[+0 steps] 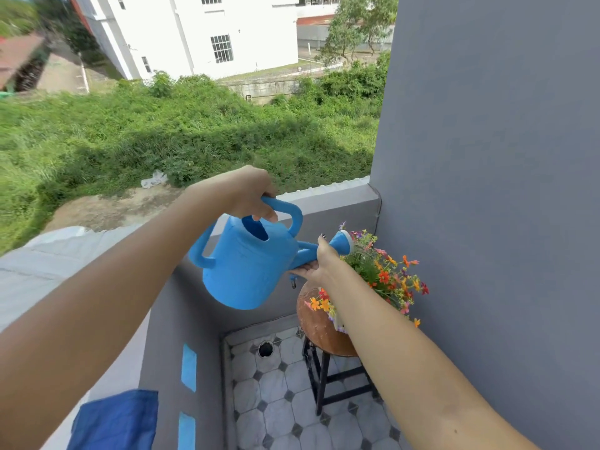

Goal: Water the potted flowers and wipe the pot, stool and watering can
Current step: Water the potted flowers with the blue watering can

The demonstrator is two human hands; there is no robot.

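The left hand [250, 193] has its grip curled round the top handle of the blue watering can [246, 264], held in the air above the balcony floor. The right hand [316, 264], fingers straight, props the spout [308, 253] from beneath, its rose over the flowers [383, 271] on the stool [319, 332]. Better to tip slowly, keeping the rose above the pot, which is hidden from me.

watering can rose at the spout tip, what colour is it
The rose is blue with a pale grey face, on the blue watering can; the head view shows it.
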